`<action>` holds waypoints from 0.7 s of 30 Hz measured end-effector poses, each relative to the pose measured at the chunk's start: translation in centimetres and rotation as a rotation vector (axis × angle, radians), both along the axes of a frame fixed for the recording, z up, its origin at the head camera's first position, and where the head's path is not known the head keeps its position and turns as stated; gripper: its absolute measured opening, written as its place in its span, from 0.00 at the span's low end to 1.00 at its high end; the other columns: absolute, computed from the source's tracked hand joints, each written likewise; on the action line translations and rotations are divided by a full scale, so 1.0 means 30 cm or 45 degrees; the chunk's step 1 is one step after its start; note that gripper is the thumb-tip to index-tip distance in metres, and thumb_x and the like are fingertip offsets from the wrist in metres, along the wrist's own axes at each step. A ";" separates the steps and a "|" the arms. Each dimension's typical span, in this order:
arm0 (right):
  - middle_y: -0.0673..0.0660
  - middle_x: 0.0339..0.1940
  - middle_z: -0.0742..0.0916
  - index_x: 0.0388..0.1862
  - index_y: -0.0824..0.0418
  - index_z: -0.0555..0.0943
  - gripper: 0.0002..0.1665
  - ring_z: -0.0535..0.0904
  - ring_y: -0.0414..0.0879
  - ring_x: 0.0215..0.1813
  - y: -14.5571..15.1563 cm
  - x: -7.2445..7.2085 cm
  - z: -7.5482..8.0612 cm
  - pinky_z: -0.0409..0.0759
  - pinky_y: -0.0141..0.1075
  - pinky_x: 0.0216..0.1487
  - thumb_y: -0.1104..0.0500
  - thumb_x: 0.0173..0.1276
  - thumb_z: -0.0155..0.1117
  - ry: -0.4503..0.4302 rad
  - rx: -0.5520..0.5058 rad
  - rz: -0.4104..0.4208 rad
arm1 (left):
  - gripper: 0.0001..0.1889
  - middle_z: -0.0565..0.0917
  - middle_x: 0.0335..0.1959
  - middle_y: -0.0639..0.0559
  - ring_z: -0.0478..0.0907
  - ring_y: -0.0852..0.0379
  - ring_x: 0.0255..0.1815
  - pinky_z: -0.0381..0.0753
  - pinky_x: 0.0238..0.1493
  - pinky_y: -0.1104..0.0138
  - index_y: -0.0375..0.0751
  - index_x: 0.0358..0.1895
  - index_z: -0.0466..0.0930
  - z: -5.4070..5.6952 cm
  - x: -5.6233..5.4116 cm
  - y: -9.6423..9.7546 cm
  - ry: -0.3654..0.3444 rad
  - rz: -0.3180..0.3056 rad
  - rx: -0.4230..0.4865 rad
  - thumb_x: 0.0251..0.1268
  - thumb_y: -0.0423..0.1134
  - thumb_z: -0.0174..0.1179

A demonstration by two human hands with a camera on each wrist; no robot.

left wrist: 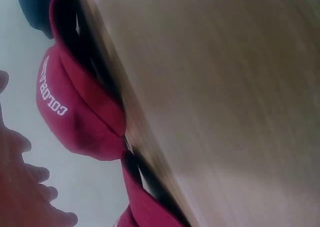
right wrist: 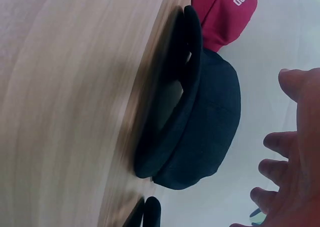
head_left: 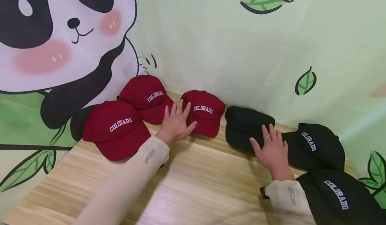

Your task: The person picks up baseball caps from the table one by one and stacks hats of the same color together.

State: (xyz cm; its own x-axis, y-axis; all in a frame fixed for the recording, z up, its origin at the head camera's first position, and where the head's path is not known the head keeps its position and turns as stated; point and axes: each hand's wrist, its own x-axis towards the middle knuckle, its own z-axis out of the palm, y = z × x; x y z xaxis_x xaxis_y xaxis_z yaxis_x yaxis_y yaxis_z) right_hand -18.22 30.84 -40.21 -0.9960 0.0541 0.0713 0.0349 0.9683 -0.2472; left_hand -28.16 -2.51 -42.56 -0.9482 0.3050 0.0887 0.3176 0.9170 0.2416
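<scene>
Your left hand (head_left: 175, 123) is spread, gripping nothing; the rightmost wine-red, curved-brim cloth cap (head_left: 208, 119) lies just beyond its thumb side on the wood-grain table (head_left: 196, 178). It should be light and soft-crowned; pinch the stiffer brim. Next, the black, round-crowned cloth cap (head_left: 244, 121) should handle alike, lying just beyond your right hand (head_left: 272, 151), also spread and empty.

Matt cloth caps (head_left: 116, 131), smooth wood-grain tabletop (head_left: 208, 178), cloth backdrop (head_left: 205, 44)

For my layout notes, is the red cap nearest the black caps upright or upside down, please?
Upright: the red cap sits on the table, its crown above its brim.
</scene>
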 end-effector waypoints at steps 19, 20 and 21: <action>0.66 0.80 0.50 0.79 0.60 0.48 0.49 0.40 0.67 0.79 -0.023 0.006 0.002 0.41 0.72 0.68 0.30 0.73 0.39 0.064 -0.028 0.019 | 0.43 0.41 0.80 0.42 0.32 0.42 0.81 0.35 0.76 0.43 0.50 0.79 0.38 0.024 0.017 0.003 0.030 -0.003 0.015 0.68 0.68 0.37; 0.66 0.80 0.50 0.79 0.60 0.48 0.49 0.40 0.67 0.79 -0.024 0.006 0.000 0.41 0.72 0.68 0.30 0.73 0.39 0.066 -0.029 0.019 | 0.43 0.40 0.80 0.42 0.32 0.42 0.81 0.34 0.76 0.43 0.50 0.79 0.38 0.025 0.017 0.004 0.029 -0.002 0.014 0.69 0.68 0.37; 0.66 0.80 0.50 0.79 0.60 0.48 0.49 0.40 0.67 0.79 -0.025 0.006 -0.002 0.41 0.72 0.68 0.30 0.73 0.39 0.067 -0.029 0.018 | 0.42 0.40 0.80 0.42 0.32 0.42 0.81 0.35 0.76 0.42 0.50 0.79 0.38 0.027 0.019 0.004 0.029 -0.003 0.015 0.69 0.67 0.37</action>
